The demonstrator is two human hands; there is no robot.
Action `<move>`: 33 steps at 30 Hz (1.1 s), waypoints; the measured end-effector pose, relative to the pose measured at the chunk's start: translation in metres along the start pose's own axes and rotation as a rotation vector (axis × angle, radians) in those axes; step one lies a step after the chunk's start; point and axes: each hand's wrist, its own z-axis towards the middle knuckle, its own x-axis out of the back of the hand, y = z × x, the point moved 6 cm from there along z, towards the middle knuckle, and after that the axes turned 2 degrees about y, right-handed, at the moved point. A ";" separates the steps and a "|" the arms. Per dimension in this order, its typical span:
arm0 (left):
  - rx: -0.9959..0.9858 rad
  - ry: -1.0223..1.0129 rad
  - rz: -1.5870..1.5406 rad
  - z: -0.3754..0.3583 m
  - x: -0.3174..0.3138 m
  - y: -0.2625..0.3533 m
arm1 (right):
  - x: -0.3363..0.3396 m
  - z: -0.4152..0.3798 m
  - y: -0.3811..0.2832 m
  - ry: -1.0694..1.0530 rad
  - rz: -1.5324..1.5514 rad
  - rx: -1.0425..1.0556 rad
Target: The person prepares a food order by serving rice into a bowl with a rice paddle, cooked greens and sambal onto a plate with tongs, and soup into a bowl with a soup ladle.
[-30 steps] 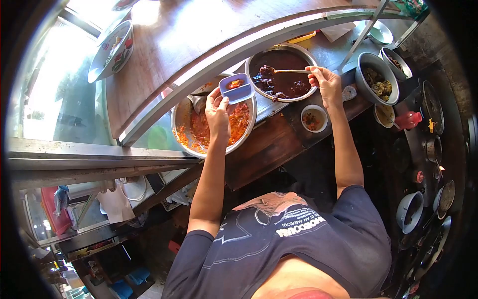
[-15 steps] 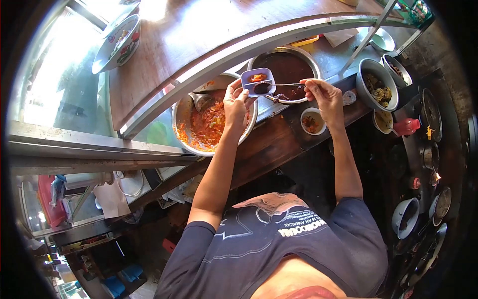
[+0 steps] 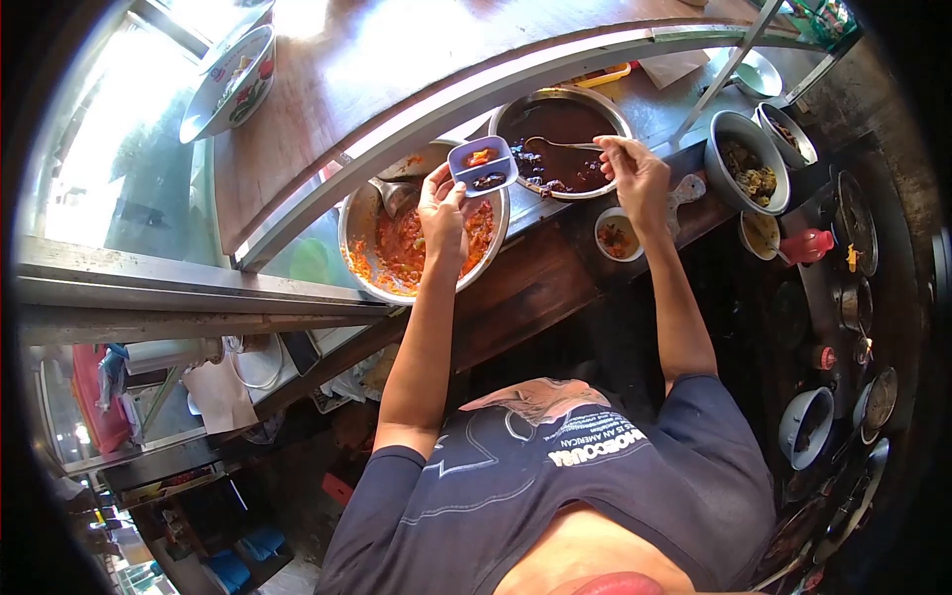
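From my remote view, I take this to be a cooking and serving area at a small eatery or food stall, with a dark wooden bench point(image 3: 540, 280) that has a metal top section behind a metal-framed glass panel point(image 3: 119, 198). On it I can see a wide, round metal basin of chunky red-orange food point(image 3: 349, 253), a round metal pan of dark brown sauce point(image 3: 565, 149) and a deep grey bowl of yellowish food point(image 3: 716, 164). Off to the right I see a small flame point(image 3: 865, 347) among round, dark pans point(image 3: 855, 220).
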 end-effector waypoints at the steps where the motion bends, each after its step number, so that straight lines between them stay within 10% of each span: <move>1: 0.006 0.019 0.000 -0.003 0.004 0.001 | -0.004 -0.001 0.005 -0.007 -0.026 0.033; 21: 0.009 -0.019 0.003 0.000 -0.011 -0.011 | 0.001 -0.013 -0.004 -0.021 0.273 -0.157; 33: -0.020 -0.026 -0.029 -0.019 -0.008 0.008 | 0.011 -0.032 -0.024 0.085 -0.243 0.358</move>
